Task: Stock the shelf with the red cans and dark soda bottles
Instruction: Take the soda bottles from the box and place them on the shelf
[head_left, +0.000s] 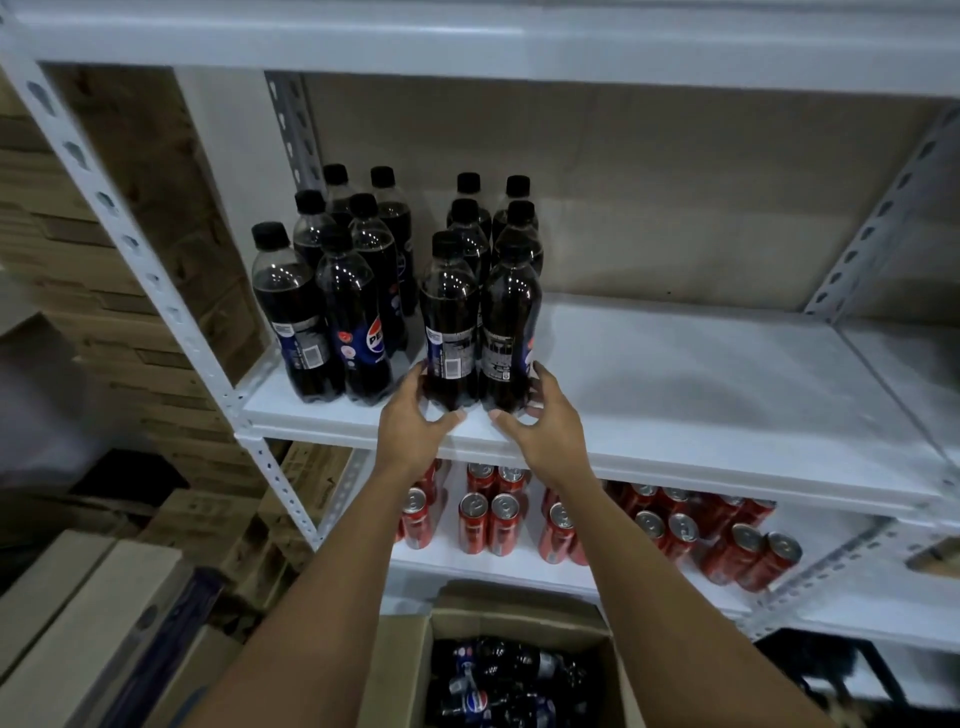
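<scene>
I see L hand (415, 410) and R hand (545, 426) each cupping a front Pepsi bottle (451, 332), six-btl cluster (337, 270) just left, red cans (488, 519) below, box of bottles (509, 680) underneath.

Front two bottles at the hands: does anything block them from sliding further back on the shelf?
Yes. More dark bottles stand in rows directly behind the front two bottles; bare shelf lies open only to their right.

I see two clusters of dark plastic soda bottles (451, 322) side by side on the left of the white metal upper shelf (727, 395); red aluminium cans (488, 522) below; brown cardboard box (400, 670) beneath.
</scene>
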